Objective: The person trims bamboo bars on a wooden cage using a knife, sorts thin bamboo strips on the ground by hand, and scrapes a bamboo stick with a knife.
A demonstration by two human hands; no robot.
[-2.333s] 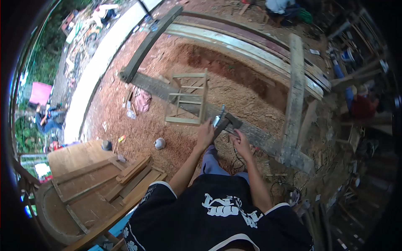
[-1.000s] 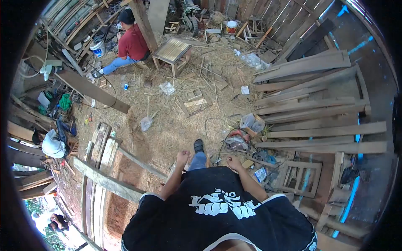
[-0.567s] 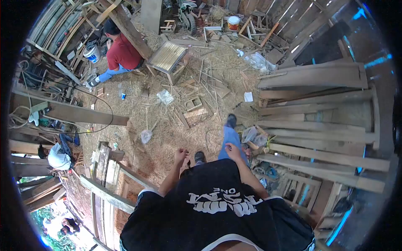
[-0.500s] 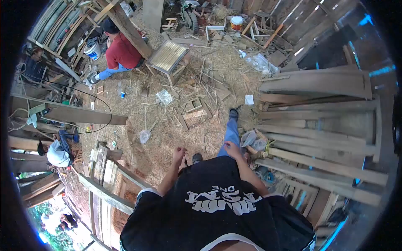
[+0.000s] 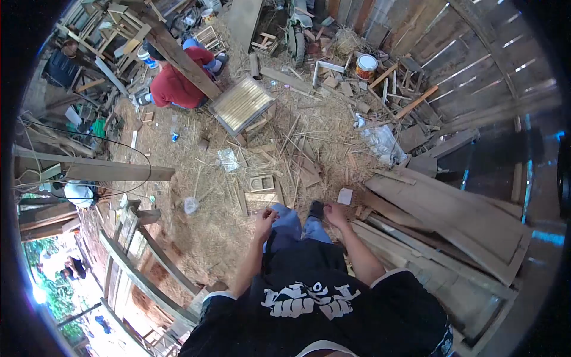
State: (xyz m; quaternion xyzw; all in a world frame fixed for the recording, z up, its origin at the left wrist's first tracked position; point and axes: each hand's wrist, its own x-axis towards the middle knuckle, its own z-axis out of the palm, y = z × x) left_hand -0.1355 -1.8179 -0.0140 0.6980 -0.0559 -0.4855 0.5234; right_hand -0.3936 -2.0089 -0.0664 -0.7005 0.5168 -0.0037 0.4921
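My left hand (image 5: 266, 223) hangs in front of my body, over my blue trouser leg (image 5: 284, 223), its fingers curled in and no object visible in them. On the other side, my right hand (image 5: 336, 215) is beside my dark shoe (image 5: 316, 209), also with curled fingers and nothing visible in its grasp. Neither hand touches any of the wood around me. Ahead on the straw-strewn floor lie a small wooden frame (image 5: 261, 182) and a flat board (image 5: 262, 197). A white sheet (image 5: 345, 196) rests on the ground near my right hand.
A person in a red shirt (image 5: 175, 86) sits beside a post, near a stand with a slatted top (image 5: 242, 104). Long planks (image 5: 440, 217) are stacked at my right. A wooden rail (image 5: 143, 276) runs along my left. Scraps (image 5: 306, 169) litter the floor ahead.
I have stepped forward; the floor scraps and plank stack are closer. My legs have changed position in the stride. The seated person's posture has shifted. Both hands remain in front of me.
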